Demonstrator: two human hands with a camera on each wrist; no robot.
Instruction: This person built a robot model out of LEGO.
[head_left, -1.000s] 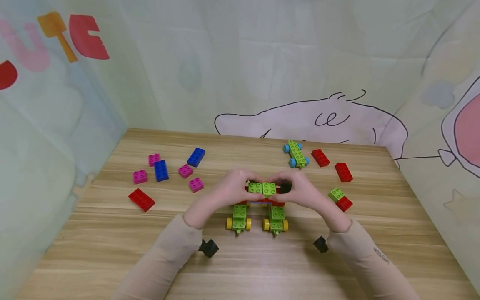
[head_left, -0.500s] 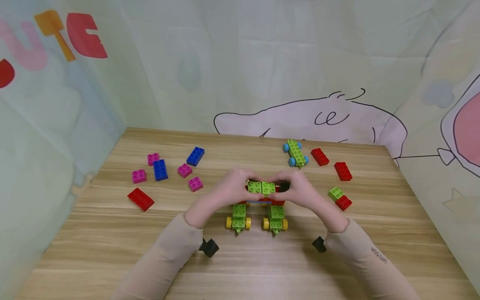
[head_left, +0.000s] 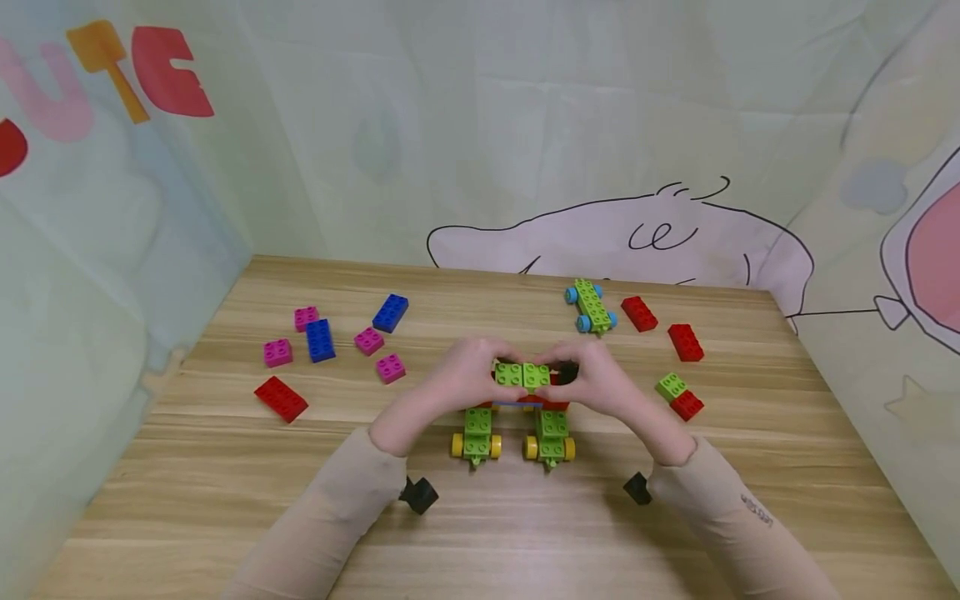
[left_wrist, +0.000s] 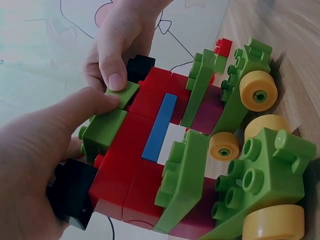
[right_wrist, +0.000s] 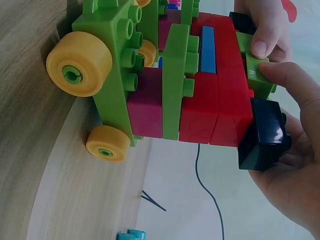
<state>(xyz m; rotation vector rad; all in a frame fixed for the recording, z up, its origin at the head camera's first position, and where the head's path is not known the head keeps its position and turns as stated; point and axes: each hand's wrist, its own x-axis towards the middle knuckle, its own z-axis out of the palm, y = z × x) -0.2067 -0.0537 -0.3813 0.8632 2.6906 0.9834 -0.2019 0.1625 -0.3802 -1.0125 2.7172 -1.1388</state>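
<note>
A built toy-brick structure stands on two green wheeled bases with yellow wheels (left_wrist: 258,91). Above the bases come purple bricks (right_wrist: 145,102), green bricks (right_wrist: 175,82) and red bricks (left_wrist: 122,157), with a blue brick (left_wrist: 160,127) spanning the two sides. Two light green bricks sit side by side at the top, with a black brick (right_wrist: 265,134) on each end. My left hand (head_left: 474,375) pinches the left green brick (head_left: 509,375), thumb on its near face. The right green brick (head_left: 536,377) is gripped by my right hand (head_left: 597,379). In the head view, both hands partly hide the red layer.
Left on the table lie several pink bricks (head_left: 391,368), two blue bricks (head_left: 320,340) and a red brick (head_left: 281,399). To the right are red bricks (head_left: 686,342), a green brick (head_left: 671,387) and a green wheeled base (head_left: 592,307) with blue wheels. A printed cloth (head_left: 525,125) hangs behind.
</note>
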